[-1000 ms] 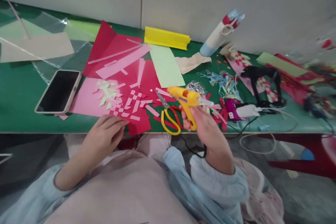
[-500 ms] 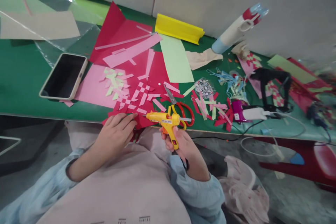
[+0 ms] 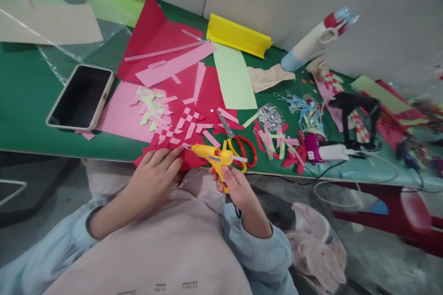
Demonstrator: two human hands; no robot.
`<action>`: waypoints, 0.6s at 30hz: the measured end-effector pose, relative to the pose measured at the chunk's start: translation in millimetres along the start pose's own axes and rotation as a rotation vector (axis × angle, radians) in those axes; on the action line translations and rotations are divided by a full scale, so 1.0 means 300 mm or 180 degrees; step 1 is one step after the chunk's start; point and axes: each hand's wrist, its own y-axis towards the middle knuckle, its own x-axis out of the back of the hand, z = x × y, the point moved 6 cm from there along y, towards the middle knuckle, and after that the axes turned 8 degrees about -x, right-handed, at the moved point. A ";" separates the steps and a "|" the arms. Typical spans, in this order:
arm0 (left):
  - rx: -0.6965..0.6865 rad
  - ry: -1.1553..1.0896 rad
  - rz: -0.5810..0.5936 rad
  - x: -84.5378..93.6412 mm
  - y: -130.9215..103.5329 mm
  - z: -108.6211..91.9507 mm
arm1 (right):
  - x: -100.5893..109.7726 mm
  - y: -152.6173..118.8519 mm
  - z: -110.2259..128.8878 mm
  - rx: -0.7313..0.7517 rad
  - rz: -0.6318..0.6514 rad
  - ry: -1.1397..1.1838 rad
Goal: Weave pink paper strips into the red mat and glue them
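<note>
The fingers (image 3: pixel 231 178) of the right hand (image 3: pixel 235 186) were wrapped around the handle of a yellow glue gun (image 3: pixel 213 156), gripping it firmly, with its nozzle pointed left toward the near edge of a red paper sheet (image 3: pixel 194 159). The glue gun was held at the front edge of the green table (image 3: pixel 27 106), a glue stick protruding from its rear and a dark cord trailing below the wrist. The left hand (image 3: pixel 155 179) lay flat with its fingers (image 3: pixel 170 156) extended and relaxed, holding nothing, their tips pressing the near corner of the same red paper sheet just left of the nozzle. A woven patch of pink strips (image 3: pixel 180 131) sat on that sheet directly beyond the fingertips. Red-handled scissors (image 3: pixel 238 145) lay just behind the glue gun, blades pointing away from the person. A pink sheet (image 3: pixel 119 117) with pale green pieces lay to the left, and beside it a phone (image 3: pixel 81 97), screen up and dark. Further back were a pale green sheet (image 3: pixel 233 76) and a folded yellow card (image 3: pixel 237 37) near the wall. To the right lay loose paper scraps (image 3: pixel 277 140), a purple and white device (image 3: pixel 325 151) with a cable, and a white bottle (image 3: pixel 311 39) leaning against the wall. Both sleeves were light blue.
</note>
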 end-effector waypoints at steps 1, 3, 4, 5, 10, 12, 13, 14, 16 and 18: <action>0.0003 -0.0013 0.0031 -0.001 0.000 0.001 | 0.002 -0.003 0.001 0.0006 -0.0039 -0.0036; -0.0013 -0.0028 0.0095 -0.005 -0.002 0.001 | 0.005 -0.009 0.004 0.0047 -0.0108 -0.0091; -0.0026 -0.0031 0.0127 -0.007 -0.003 0.001 | 0.007 -0.012 0.006 0.0078 -0.0133 -0.0132; -0.0033 -0.0036 0.0146 -0.008 -0.004 0.001 | 0.009 -0.015 0.007 0.0105 -0.0149 -0.0190; 0.0035 -0.0191 0.0090 -0.002 -0.005 0.005 | 0.018 -0.026 0.012 0.0174 -0.0190 -0.0608; 0.0035 -0.0208 0.0106 0.000 -0.004 0.004 | 0.023 -0.029 0.015 0.0184 -0.0212 -0.0758; 0.0017 -0.0192 0.0121 0.001 -0.003 0.003 | 0.024 -0.031 0.017 0.0177 -0.0220 -0.0828; -0.0006 -0.0175 0.0129 0.002 -0.002 0.002 | 0.024 -0.032 0.019 0.0167 -0.0222 -0.0898; -0.0035 -0.0164 0.0095 0.005 -0.002 0.001 | 0.020 -0.034 0.028 0.0177 -0.0213 -0.1026; -0.0055 -0.0168 0.0034 0.008 -0.001 0.000 | 0.013 -0.034 0.041 0.0234 -0.0186 -0.1129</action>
